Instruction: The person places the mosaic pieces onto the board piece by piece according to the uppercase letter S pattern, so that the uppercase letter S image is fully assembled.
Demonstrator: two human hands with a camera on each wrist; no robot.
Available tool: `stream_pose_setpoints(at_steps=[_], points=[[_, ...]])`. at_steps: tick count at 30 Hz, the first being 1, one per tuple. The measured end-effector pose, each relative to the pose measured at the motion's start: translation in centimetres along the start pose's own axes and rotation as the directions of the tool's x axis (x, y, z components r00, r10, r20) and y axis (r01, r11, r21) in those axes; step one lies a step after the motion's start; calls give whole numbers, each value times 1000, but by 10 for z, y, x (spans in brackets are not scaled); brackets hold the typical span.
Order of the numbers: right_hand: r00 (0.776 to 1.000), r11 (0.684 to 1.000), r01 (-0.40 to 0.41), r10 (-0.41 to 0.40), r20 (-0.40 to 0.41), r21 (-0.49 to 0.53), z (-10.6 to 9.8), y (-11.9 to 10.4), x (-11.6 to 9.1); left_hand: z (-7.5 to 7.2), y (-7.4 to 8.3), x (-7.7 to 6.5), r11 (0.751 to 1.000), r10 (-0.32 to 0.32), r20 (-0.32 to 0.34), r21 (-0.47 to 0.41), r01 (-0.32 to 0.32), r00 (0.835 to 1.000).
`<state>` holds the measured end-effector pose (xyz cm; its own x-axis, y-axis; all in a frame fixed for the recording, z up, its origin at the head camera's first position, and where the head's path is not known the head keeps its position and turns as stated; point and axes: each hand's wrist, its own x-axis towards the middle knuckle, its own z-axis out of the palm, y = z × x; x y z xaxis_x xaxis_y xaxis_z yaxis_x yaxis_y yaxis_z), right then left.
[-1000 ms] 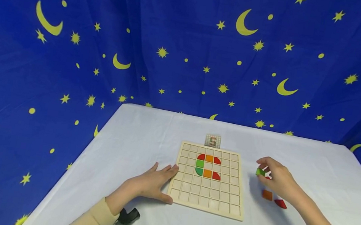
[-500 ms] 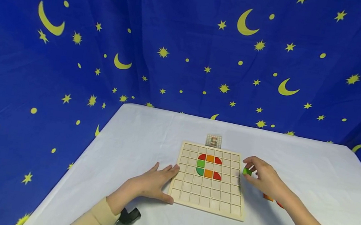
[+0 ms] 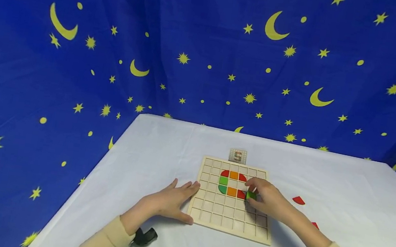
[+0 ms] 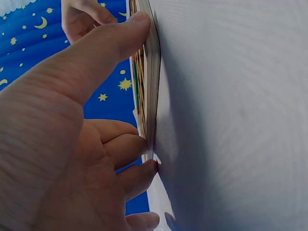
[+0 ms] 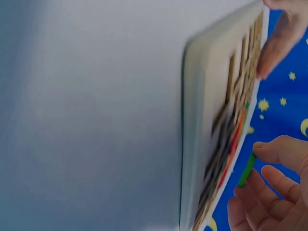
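Observation:
A light wooden grid board (image 3: 217, 217) lies on the white table. Several tiles are set in its cells, among them a light green square (image 3: 223, 180), a dark green quarter-round (image 3: 222, 189) and an orange square (image 3: 232, 192). My right hand (image 3: 269, 199) is over the board's right half, pinching a green square tile (image 5: 247, 169) between thumb and fingers, just right of a red tile (image 3: 241, 194) in the grid. With fingers spread, my left hand (image 3: 171, 202) touches the board's left edge; its thumb (image 4: 130, 36) rests along the side.
Behind the board lies a small card (image 3: 237, 156) with an S-shaped pattern. On the table to the right are a red quarter-round tile (image 3: 299, 200) and another red tile (image 3: 315, 225), partly covered by my right forearm. A blue star-patterned curtain (image 3: 210, 36) surrounds the table.
My right hand has carried the green tile leftward from the loose pieces to over the board. The orange loose tile is now out of sight. My left hand has stayed at the board's edge.

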<state>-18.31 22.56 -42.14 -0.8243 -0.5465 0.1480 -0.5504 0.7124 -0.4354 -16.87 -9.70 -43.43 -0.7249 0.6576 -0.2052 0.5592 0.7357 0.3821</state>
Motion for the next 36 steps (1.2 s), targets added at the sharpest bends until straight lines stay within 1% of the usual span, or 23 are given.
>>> stream_pose_setpoints(at_steps=[4, 10, 23, 30, 36], points=[[1000, 1000, 15, -14, 23, -9, 7, -4, 2, 1, 0, 2, 1000, -3, 4, 4, 3, 1000], [999, 999, 34, -34, 22, -10, 10, -8, 5, 0, 0, 3, 1000, 3, 0, 15, -3, 1000], [998, 998, 53, -54, 37, 33, 18, -12, 7, 1, 0, 2, 1000, -1, -5, 26, 1, 1000], [997, 998, 70, -70, 41, 3, 21, -13, 9, -1, 1, 0, 1000, -4, -1, 19, 4, 1000], [997, 997, 78, -78, 25, -19, 25, -14, 8, -1, 0, 0, 1000, -5, 4, 17, 5, 1000]])
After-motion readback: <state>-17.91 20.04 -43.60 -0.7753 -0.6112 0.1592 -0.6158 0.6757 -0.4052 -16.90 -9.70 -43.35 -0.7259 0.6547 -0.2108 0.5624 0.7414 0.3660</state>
